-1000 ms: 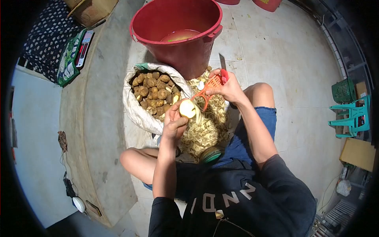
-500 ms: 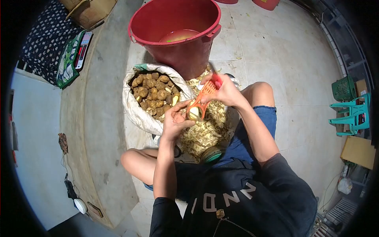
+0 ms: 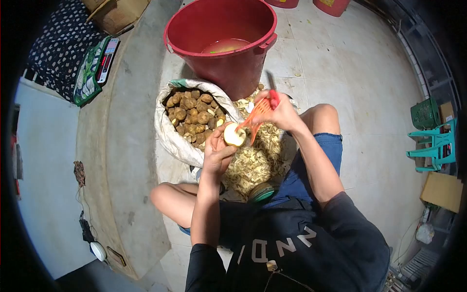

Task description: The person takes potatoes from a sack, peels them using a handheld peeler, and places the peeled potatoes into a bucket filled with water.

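Note:
My left hand point(image 3: 217, 155) is closed around a potato point(image 3: 234, 135) whose pale, peeled face is turned up. Close to its right side, my right hand point(image 3: 283, 116) grips an orange peeler point(image 3: 257, 113), the tip near or touching the potato. A knife point(image 3: 271, 82) with a red handle is also tucked in that hand, its blade pointing away from me. Below both hands lies a heap of peelings point(image 3: 249, 171). Just left of them stands an open white sack point(image 3: 165, 131) full of unpeeled brown potatoes point(image 3: 194, 117).
A large red tub point(image 3: 224, 70) with some liquid in it stands beyond the sack. A round container with a green rim point(image 3: 263, 194) sits between my legs. A raised concrete ledge point(image 3: 131, 146) runs along the left. Turquoise stools point(image 3: 438, 143) are at the right.
The potato has turned in my left hand, so its pale face shows more. The peeler has shifted from over the potato to its right edge. The view has tilted slightly.

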A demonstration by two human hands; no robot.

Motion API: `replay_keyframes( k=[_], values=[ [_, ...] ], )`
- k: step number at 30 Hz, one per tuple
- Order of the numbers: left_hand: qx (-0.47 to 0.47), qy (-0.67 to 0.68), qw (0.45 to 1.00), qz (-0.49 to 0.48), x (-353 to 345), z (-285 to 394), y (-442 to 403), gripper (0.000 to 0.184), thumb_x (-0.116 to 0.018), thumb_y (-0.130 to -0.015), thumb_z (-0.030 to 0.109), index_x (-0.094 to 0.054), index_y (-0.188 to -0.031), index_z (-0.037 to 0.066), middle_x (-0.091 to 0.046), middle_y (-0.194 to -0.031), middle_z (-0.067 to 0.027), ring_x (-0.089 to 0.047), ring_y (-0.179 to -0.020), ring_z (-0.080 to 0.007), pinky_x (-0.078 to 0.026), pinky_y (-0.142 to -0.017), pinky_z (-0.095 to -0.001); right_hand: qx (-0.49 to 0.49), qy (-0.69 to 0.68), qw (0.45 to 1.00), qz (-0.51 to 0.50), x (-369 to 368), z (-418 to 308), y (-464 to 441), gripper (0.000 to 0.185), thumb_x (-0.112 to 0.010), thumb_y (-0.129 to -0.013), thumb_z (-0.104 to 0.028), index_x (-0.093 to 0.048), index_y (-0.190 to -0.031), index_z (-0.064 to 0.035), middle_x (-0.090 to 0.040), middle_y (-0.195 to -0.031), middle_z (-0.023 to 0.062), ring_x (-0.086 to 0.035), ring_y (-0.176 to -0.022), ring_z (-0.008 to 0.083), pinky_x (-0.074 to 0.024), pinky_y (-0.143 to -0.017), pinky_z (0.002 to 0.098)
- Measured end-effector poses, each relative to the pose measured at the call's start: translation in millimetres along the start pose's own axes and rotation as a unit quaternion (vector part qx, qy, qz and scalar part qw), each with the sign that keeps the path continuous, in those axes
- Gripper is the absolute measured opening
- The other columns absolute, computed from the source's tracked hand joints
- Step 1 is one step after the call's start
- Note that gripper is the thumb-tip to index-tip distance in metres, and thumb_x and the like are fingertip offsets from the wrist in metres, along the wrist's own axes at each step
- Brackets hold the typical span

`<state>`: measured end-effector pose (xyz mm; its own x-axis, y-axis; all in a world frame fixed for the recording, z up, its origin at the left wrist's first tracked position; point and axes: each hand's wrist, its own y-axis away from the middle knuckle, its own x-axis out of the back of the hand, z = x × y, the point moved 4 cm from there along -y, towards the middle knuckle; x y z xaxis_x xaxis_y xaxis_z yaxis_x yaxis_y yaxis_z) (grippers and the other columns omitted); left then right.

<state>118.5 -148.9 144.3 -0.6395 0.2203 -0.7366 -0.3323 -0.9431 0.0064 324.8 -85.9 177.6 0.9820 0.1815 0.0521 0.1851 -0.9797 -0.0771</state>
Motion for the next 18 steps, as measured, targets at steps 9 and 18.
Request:
replay_keyframes(
  k=[9,18],
  values=[
    [-0.023,0.054,0.998,-0.003,5,8,0,0.065,-0.070,-0.073,-0.003,-0.042,-0.131,-0.008,-0.055,-0.124,-0.0143,-0.053,-0.118,-0.0238,-0.041,-0.105,-0.0370,0.055,0.431,0.899,-0.060,-10,9,13,0.046,-0.085,-0.066,-0.029,-0.059,-0.097,-0.0078,-0.063,-0.076,0.0161,-0.064,-0.072,0.0345,-0.0499,-0.066,0.0417],
    [-0.148,-0.042,0.986,0.069,13,9,-1,0.061,-0.067,-0.076,-0.005,-0.041,-0.131,-0.008,-0.055,-0.122,-0.0160,-0.054,-0.116,-0.0254,-0.042,-0.105,-0.0384,0.023,0.517,0.850,-0.097,-65,-35,46,0.033,-0.072,-0.075,-0.014,-0.058,-0.105,-0.0123,-0.062,-0.085,0.0219,-0.065,-0.079,0.0428,-0.0532,-0.068,0.0503]
  ],
)
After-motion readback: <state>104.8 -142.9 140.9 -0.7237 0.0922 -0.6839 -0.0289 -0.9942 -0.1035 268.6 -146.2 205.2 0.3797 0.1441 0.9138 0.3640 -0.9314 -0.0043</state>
